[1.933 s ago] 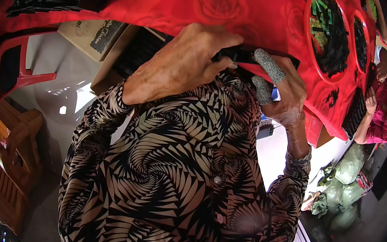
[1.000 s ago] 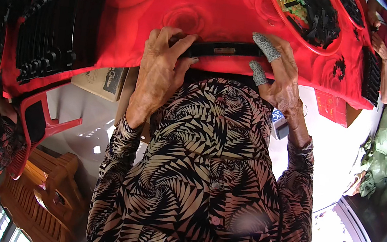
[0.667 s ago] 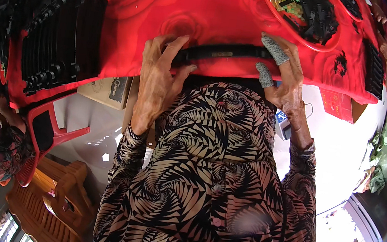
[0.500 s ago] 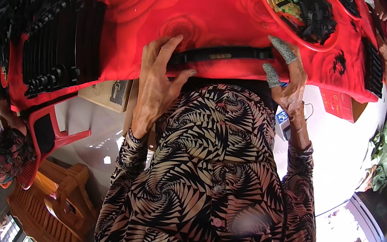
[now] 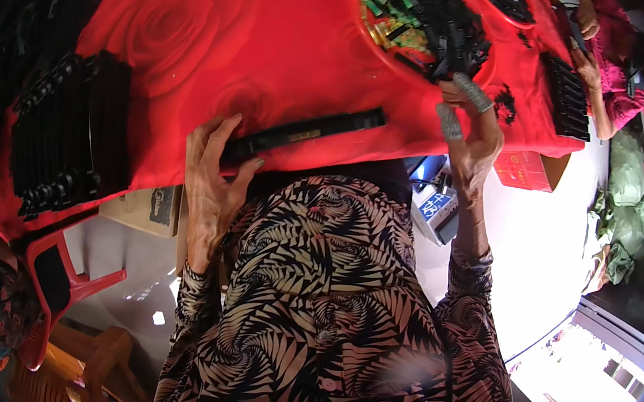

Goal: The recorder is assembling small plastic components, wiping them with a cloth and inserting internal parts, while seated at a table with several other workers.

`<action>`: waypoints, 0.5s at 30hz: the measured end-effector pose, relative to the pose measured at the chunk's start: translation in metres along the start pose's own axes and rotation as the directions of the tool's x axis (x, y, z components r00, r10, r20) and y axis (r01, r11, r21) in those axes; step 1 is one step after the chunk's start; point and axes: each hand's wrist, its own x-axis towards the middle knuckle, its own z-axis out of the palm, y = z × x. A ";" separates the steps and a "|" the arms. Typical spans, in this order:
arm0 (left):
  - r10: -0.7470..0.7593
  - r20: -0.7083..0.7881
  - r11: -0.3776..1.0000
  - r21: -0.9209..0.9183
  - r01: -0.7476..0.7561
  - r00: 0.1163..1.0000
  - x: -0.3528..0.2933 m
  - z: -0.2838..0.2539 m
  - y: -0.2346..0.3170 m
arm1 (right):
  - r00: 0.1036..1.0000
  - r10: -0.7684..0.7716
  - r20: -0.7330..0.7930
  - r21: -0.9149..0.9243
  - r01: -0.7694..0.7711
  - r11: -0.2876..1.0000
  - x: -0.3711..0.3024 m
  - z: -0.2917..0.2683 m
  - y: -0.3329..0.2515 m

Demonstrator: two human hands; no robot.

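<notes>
- own hands: 2, left hand (image 5: 210, 179) and right hand (image 5: 475, 154)
- grey-capped fingers (image 5: 473, 93): 2
- long black strip (image 5: 311, 130) by left hand: 1
- neat black stacks (image 5: 72, 142): 2, one per side
- red baskets (image 5: 387, 62): 2
- small parts (image 5: 409, 19) inside: many, uncountable
- worktop (image 5: 302, 38): 1
- brown carton (image 5: 136, 209): 1
- red box (image 5: 520, 169): 1
- co-worker's hands (image 5: 587, 69), right: 2
</notes>
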 end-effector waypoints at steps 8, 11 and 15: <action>-0.002 0.037 1.000 -0.022 0.003 0.999 0.003 -0.003 0.007 | 0.917 -0.025 0.399 -0.309 0.160 0.938 0.080 0.005 0.015; -0.018 0.033 0.999 -0.048 0.019 0.999 0.001 -0.005 0.010 | 0.879 -0.092 0.467 -0.386 0.296 0.874 0.099 0.020 0.016; 0.005 0.043 0.999 -0.050 -0.003 0.999 0.006 0.001 0.006 | 0.848 -0.040 0.529 -0.553 0.380 0.741 0.101 0.027 0.010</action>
